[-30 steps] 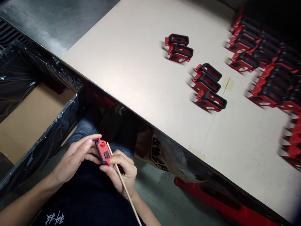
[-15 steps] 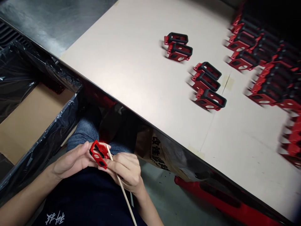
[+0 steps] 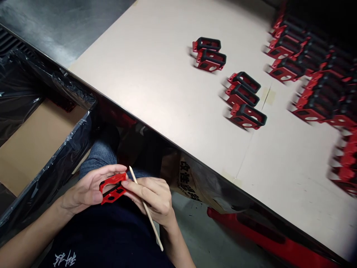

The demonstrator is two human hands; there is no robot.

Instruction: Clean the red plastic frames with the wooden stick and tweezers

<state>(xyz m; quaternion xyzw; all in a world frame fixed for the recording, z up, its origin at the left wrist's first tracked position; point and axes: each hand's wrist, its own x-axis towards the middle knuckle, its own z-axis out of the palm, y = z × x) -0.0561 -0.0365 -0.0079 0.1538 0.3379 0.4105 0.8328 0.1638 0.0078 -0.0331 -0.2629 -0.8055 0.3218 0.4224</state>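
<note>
Beside the table (image 3: 156,85), our left hand (image 3: 85,190) and right hand (image 3: 153,195) both grip a red and black frame (image 3: 115,194), and the right also holds a wooden stick (image 3: 151,220). We seem to be checking the frame; the next move calls for a steady pinch.

Lane over bare worktop (image 3: 156,82), mid-picture; slimmer gap between paired housings (image 3: 209,52), upper center, and housing trio (image 3: 242,98), right of center. Packed housings (image 3: 318,98) block far right (upper corner too dark to judge). Worktop edge (image 3: 167,138) separates right hand (image 3: 152,195) from lane; lined box (image 3: 75,130) flanks left hand (image 3: 86,190).
</note>
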